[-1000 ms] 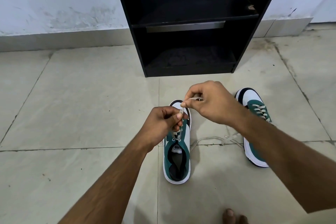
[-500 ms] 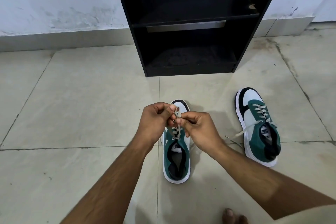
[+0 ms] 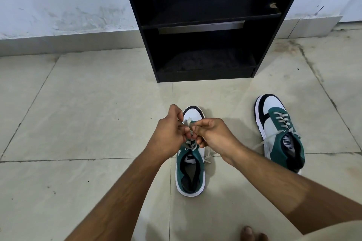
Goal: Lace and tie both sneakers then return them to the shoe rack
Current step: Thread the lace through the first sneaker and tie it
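Note:
A green, white and black sneaker [image 3: 190, 170] stands on the tiled floor in front of me, toe pointing at the rack. My left hand [image 3: 168, 133] and my right hand [image 3: 212, 135] meet over its tongue, each pinching a grey lace [image 3: 189, 144] just above the upper eyelets. A loose lace end [image 3: 209, 156] trails off the shoe's right side. The second sneaker [image 3: 280, 133] sits to the right, its laces crossed through the eyelets and the ends lying loose. The black shoe rack [image 3: 205, 25] stands ahead against the wall, both shelves bare.
Pale floor tiles [image 3: 88, 113] spread to the left and right of the rack. A white wall with a low skirting [image 3: 58, 39] runs behind. Toes of a bare foot [image 3: 252, 234] show at the bottom edge.
A second ago my right hand was raised, drawing a lace up and to the right. It has since dropped beside my left hand, and both now work close together over the tongue.

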